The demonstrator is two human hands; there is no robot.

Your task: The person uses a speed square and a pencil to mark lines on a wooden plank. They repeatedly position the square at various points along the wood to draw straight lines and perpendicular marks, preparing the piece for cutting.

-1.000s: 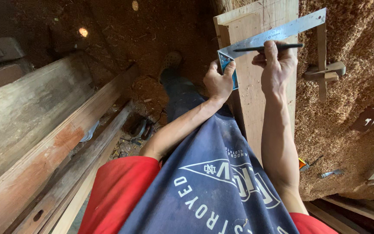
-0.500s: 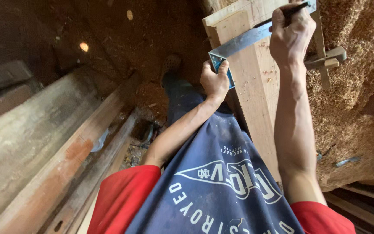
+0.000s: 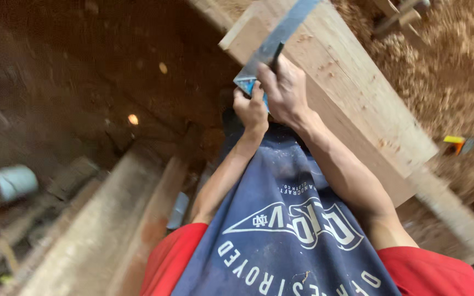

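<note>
A thick pale wooden beam runs from the top middle toward the right. A metal try square lies across its top face, with its blue stock against the near edge. My left hand grips the blue stock. My right hand rests on the blade and holds a dark pencil against it. The picture is blurred by head motion.
Long weathered planks lie at the lower left. A grey pipe piece sits at the far left. Sawdust covers the ground to the right, where a yellow-handled tool lies. My red trousers and blue shirt fill the bottom.
My right hand has slid the pencil back along the square's blade toward the stock and my left hand. The view has swung, so the beam now slants across the frame.
</note>
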